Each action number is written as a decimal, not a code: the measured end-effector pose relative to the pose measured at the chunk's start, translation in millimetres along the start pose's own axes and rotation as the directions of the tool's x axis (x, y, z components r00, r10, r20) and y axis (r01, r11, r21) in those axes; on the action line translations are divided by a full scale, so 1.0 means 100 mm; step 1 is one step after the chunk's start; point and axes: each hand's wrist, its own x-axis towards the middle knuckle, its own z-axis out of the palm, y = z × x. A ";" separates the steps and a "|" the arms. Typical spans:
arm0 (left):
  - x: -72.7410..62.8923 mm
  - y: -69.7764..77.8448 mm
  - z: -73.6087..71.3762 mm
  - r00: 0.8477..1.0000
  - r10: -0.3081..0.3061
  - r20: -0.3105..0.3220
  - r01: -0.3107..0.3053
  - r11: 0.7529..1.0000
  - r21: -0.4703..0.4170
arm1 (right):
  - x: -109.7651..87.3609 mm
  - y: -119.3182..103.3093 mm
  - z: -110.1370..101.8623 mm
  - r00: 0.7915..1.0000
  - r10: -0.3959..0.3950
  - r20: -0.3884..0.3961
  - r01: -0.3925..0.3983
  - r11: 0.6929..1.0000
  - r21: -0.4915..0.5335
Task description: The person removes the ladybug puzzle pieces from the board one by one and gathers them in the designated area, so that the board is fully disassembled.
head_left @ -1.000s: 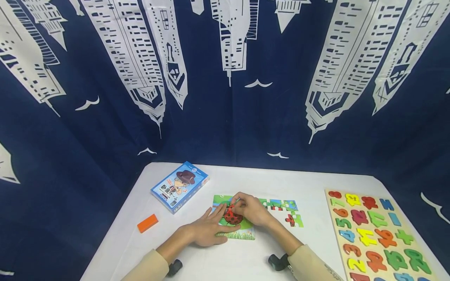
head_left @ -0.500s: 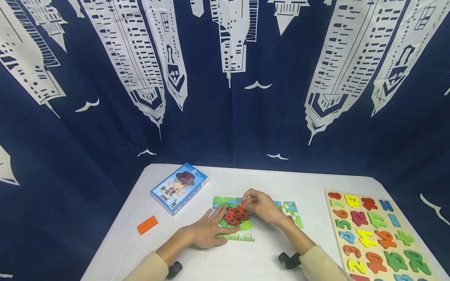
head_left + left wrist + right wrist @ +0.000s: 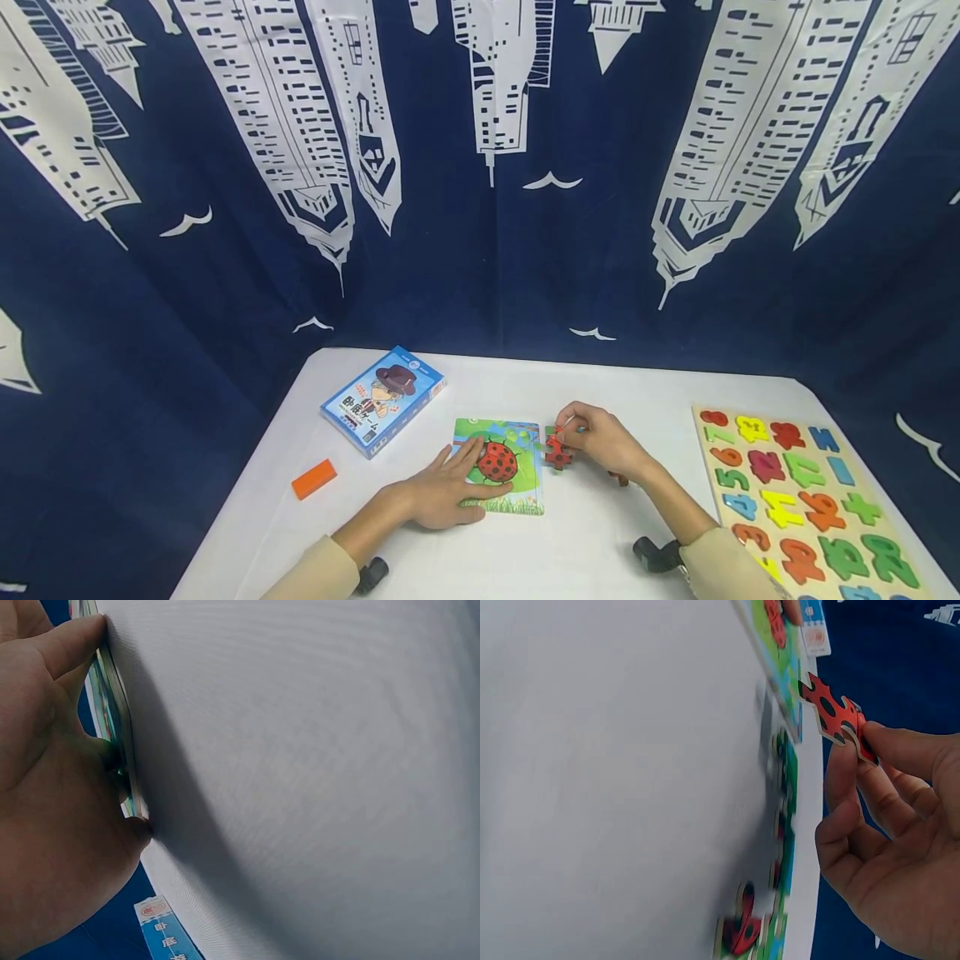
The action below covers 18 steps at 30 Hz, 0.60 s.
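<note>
In an apparent transfer step, whose next move likely calls for tab alignment, the right hand's grip (image 3: pixel 609 442) pinches the red, black-spotted jigsaw piece (image 3: pixel 831 711), earlier over the square green ladybird-printed board (image 3: pixel 529 477), now clear of it toward the right edge of the white tabletop (image 3: pixel 457 560), while the left hand (image 3: pixel 441 493) lies spread on the board.

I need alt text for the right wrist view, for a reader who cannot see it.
A right hand pinches a red, black-spotted puzzle part over a white table. On the table are other puzzle pieces, a ladybug picture and, partly in view, a blue box.
</note>
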 end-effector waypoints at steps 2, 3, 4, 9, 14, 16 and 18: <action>0.00 0.00 0.00 1.000 0.005 -0.003 -0.005 1.000 -0.004 | -0.03 0.03 -0.03 1.000 0.019 -0.002 -0.019 1.000 0.007; 0.00 0.00 0.00 1.000 0.007 -0.005 -0.007 1.000 -0.006 | -0.05 0.05 -0.05 0.999 0.031 -0.007 -0.031 1.000 0.002; 0.00 0.00 0.00 1.000 0.008 -0.005 -0.008 1.000 -0.006 | -0.06 0.06 -0.07 0.999 0.042 -0.011 -0.042 0.999 -0.002; 0.00 -0.01 0.01 1.000 0.010 -0.003 -0.010 1.000 0.001 | -0.10 0.14 -0.13 0.997 0.080 -0.016 -0.081 0.996 -0.044; -0.01 -0.01 0.01 1.000 0.010 -0.002 -0.010 1.000 0.006 | -0.13 0.19 -0.16 0.994 0.108 0.007 -0.107 0.992 -0.070; -0.01 -0.01 0.01 1.000 0.009 -0.002 -0.009 1.000 0.005 | -0.13 0.21 -0.17 0.993 0.116 0.018 -0.115 0.991 -0.072; -0.01 -0.01 0.00 1.000 0.009 0.000 -0.009 1.000 0.001 | -0.14 0.24 -0.18 0.992 0.120 0.030 -0.117 0.991 -0.071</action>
